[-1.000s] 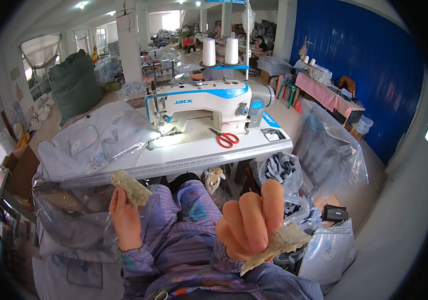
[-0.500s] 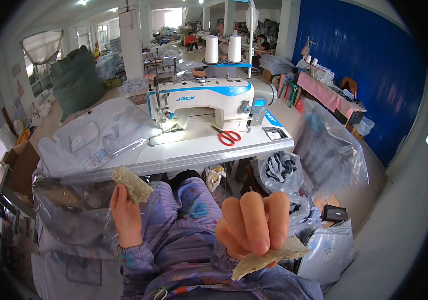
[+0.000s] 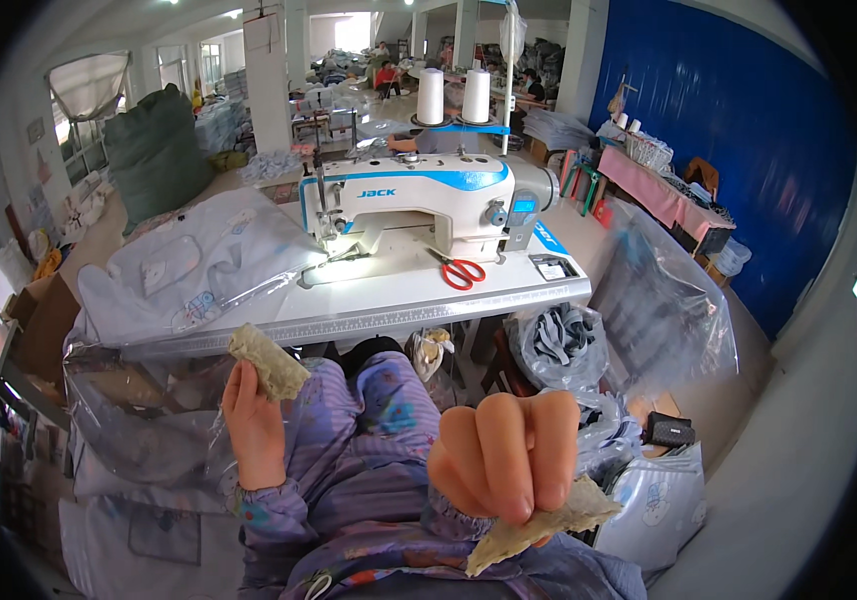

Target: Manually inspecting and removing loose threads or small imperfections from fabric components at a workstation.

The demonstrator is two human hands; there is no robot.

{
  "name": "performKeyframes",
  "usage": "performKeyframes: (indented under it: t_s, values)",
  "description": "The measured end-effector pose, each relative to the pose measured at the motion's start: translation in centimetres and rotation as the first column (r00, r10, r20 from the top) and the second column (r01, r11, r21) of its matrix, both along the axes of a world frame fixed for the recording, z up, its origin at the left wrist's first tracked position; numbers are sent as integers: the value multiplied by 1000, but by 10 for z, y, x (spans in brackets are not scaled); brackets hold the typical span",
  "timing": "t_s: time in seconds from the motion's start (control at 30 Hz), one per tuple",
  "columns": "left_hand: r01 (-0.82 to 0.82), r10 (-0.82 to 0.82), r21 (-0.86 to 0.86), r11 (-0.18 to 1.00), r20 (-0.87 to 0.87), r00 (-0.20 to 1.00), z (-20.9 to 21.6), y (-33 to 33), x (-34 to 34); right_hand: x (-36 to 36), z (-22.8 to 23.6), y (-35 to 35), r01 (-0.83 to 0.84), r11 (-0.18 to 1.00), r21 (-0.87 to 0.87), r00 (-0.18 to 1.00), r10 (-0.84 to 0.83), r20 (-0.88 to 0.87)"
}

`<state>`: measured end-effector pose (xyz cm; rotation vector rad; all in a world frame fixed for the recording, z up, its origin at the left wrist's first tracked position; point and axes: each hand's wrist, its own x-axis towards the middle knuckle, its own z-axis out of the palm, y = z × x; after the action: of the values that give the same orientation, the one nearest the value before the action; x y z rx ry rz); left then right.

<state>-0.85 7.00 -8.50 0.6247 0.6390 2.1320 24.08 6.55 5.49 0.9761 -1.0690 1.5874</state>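
Note:
Between the thumb and fingers of my left hand (image 3: 255,425) is a pale greenish-tan piece of flatbread (image 3: 269,362), held upright over my lap. Much closer to the camera, my right hand (image 3: 509,455) pinches a second, flatter flatbread piece (image 3: 547,528) with a torn, ragged edge. My right thumb is mostly hidden behind the fingers. Beyond both hands stands a white and blue sewing machine (image 3: 409,190) on its table, its lamp lit. Red-handled scissors (image 3: 462,272) lie beside the machine, and pale grey fabric under clear plastic (image 3: 199,260) covers the table's left part.
Two white thread cones (image 3: 431,98) stand behind the machine. To the right are a plastic bag of dark scraps (image 3: 557,340), a black pouch (image 3: 670,428) and a clear plastic sheet (image 3: 664,300). A large green sack (image 3: 157,155) stands far left. Other people sit in the background.
Both hands keep hold of their flatbread pieces and hardly move. The right fingers shift slightly, and the view tilts a little.

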Motion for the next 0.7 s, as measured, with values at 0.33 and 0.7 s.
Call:
performKeyframes:
  t_s: [0.33,0.7]
  values:
    - [16,-16,-1,1000,2,1000,4,1,2,2,0,9,31,990,139,998,-39,54]
    - [12,-12,7,1000,23,1000,-2,-1,-1,12,-6,1,388,921,37,892,-385,238]
